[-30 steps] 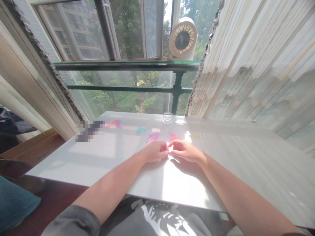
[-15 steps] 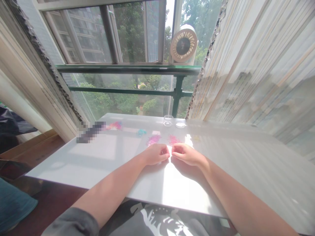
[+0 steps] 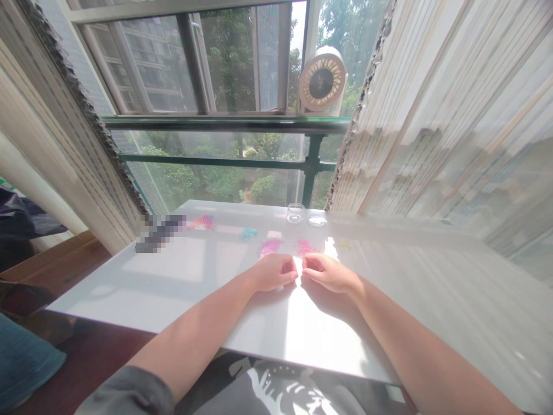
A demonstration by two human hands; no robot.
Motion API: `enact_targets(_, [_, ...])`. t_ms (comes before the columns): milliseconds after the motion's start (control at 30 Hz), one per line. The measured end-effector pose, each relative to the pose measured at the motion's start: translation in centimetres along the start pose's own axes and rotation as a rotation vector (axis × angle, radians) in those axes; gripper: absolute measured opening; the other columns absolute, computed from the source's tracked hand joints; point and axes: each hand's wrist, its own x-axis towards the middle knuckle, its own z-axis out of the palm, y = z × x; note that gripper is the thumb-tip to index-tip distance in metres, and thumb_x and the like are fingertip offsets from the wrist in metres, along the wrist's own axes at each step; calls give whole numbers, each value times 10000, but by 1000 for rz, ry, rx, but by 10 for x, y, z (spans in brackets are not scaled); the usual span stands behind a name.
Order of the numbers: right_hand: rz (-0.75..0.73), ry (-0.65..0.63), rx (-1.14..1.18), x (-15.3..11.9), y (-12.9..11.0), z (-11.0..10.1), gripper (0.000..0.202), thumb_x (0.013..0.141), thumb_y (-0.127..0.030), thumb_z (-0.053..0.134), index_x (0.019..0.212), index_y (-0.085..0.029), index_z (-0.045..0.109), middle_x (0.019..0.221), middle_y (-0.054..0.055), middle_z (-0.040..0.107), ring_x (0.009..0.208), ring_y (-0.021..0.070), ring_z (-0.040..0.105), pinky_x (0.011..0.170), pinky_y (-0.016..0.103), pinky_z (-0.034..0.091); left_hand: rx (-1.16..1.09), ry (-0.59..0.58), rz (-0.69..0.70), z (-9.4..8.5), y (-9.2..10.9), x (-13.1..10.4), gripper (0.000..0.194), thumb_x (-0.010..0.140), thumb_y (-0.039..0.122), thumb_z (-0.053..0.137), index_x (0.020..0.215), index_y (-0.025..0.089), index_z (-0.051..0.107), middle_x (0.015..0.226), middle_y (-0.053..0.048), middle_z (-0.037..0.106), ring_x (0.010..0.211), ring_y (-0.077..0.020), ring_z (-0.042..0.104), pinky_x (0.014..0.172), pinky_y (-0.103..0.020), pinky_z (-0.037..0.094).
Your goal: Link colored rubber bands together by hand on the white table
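- Left hand [image 3: 276, 272]: rests on the white bench [image 3: 173, 276], fingers curled inward, thumb and forefinger tips drawn together toward the other hand. What sits between them is too small and washed out by glare to identify.
- Right hand [image 3: 329, 272]: rests on the bench just beside the left, fingers likewise curled and pinched. The fingertips of the two hands nearly meet over a bright patch of sunlight.
- Pink pile [image 3: 269, 247]: small loose items lying on the bench just beyond the left hand, not touched.
- Second pink pile [image 3: 306, 247]: lies just beyond the right hand, apart from it.
- Teal pile [image 3: 248, 233]: farther back, left of the pink ones.
- Mixed pink-and-blue pile [image 3: 202, 221]: toward the far left of the bench.
- Faint yellow pile [image 3: 344, 244]: right of the second pink pile, pale in the glare.
- Clear round container [image 3: 295, 212]: upright near the far edge, with its flat clear lid [image 3: 317, 220] lying just beside it.
- Small round fan [image 3: 322, 82]: stands on the window ledge above.
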Motion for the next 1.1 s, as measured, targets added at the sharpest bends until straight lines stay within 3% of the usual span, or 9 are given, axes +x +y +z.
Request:
enact_targets(267, [15, 5, 18, -1, -3, -1, 167, 780, -225, 494, 629, -191, 431, 624, -42, 460, 578, 102, 414, 549, 228, 330, 10, 6, 6, 1, -1, 0, 179, 783, 347, 515, 781, 184, 589, 770, -12, 683, 694, -146, 602, 621, -231, 422])
enact_targets(667, [50, -57, 143, -2, 2, 1, 149, 758, -181, 479, 622, -197, 422, 596, -22, 606, 584, 125, 574, 527, 217, 380, 9, 7, 7, 1, -1, 1, 170, 782, 346, 532, 763, 185, 585, 773, -15, 686, 696, -145, 605, 621, -229, 431])
enact_targets(933, [39, -57, 185, 0, 8, 2, 152, 771, -236, 532, 647, -193, 455, 618, -12, 626, 572, 126, 579, 517, 215, 389, -89, -10, -7, 1, 2, 1, 247, 803, 366, 536, 977, 208, 609, 808, 5, 702, 642, -130, 640, 633, -236, 445])
enact_targets(1100, [24, -64, 182, 0, 8, 1, 129, 784, -246, 526, 675, -188, 487, 630, -10, 625, 574, 121, 571, 530, 215, 395, -57, -29, 16, 2, -1, 1, 217, 809, 376, 527, 887, 214, 648, 783, 14, 702, 611, -115, 625, 642, -231, 439])
